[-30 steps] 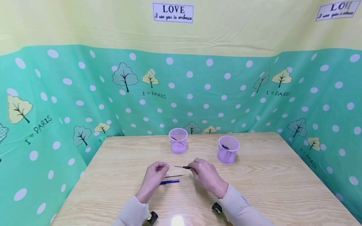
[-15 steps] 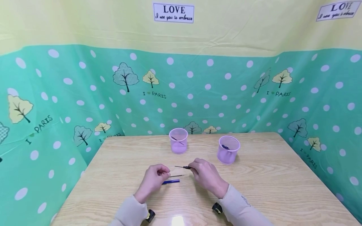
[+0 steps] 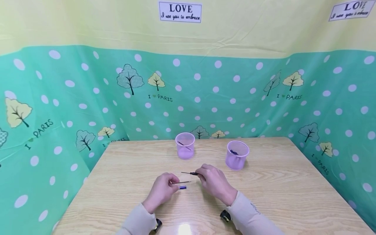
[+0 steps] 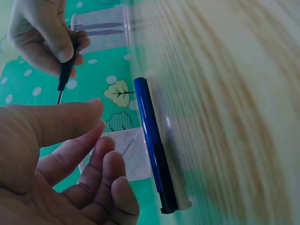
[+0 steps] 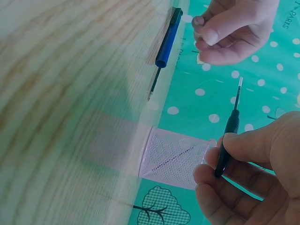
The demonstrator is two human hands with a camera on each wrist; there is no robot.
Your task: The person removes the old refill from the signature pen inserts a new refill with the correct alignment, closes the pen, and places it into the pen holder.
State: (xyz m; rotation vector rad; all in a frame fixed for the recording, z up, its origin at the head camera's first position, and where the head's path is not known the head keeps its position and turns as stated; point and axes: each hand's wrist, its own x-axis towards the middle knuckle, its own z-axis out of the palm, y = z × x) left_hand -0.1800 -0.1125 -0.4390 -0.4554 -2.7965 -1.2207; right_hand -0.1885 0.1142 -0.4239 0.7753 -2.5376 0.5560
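Observation:
My right hand (image 3: 213, 183) pinches a black tapered pen grip section (image 5: 228, 140) between thumb and fingers. A thin dark rod (image 5: 237, 97) with a pale end sticks out of it toward the left. On the table lies a blue pen barrel (image 4: 149, 119) with a black clip, its left part covered by my left hand (image 3: 164, 188) in the head view. A thin pen refill (image 3: 184, 182) lies just beyond the barrel; its metal tip shows in the right wrist view. Above these, my left fingers (image 4: 101, 159) are loosely bent, thumb apart, with nothing visible between them.
Two lilac mesh cups stand farther back. The left cup (image 3: 185, 153) contains thin dark sticks; the right cup (image 3: 236, 162) holds small dark blue pieces. A patterned green and yellow curtain (image 3: 164, 78) surrounds the wooden table (image 3: 264, 182) at the back and sides.
My left hand has come down and slightly right, over the barrel, covering more of it. The right hand stays in place with the grip section.

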